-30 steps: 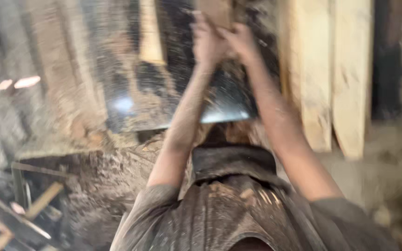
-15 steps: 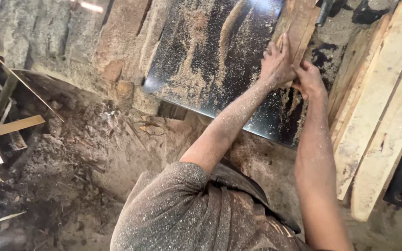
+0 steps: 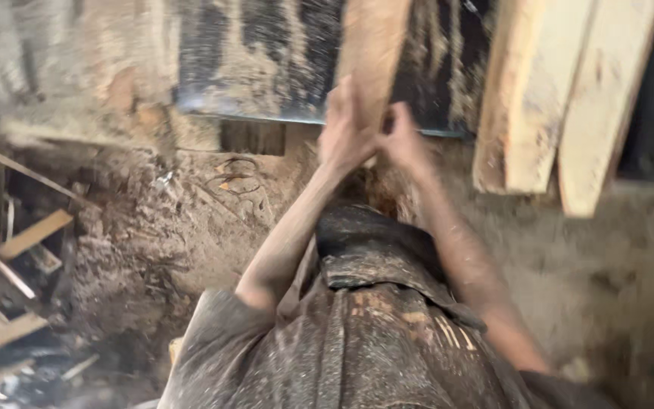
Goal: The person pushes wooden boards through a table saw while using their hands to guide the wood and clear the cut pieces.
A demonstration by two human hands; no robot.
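Both hands are up on the near end of a wooden plank (image 3: 372, 53) that lies on a dark metal bench (image 3: 266, 60), running away from the person toward the top of the frame. The plank is pale tan, rough-sawn, with a flat broad face and a fairly straight grain, and it's dusted with sawdust like everything else here. Its near end sits right at the bench's front edge.

The left hand (image 3: 344, 129) has its fingers wrapped around the plank's left edge, clenched onto it. The right hand (image 3: 403, 140) is pressed against the end of the plank just beside the left one; it's motion-blurred, so I can't tell if those fingers are really gripping or just pushing flat against the wood.

The bench top is shiny black under streaks of sawdust. To the right, a couple of thick pale boards (image 3: 562, 91) lean together, well apart from the hands. Down on the left there's a messy pile of scrap wood strips (image 3: 17, 250) on a sawdust-covered floor (image 3: 191, 220). The person's shirt (image 3: 357, 341) and forearms are coated in fine dust too.
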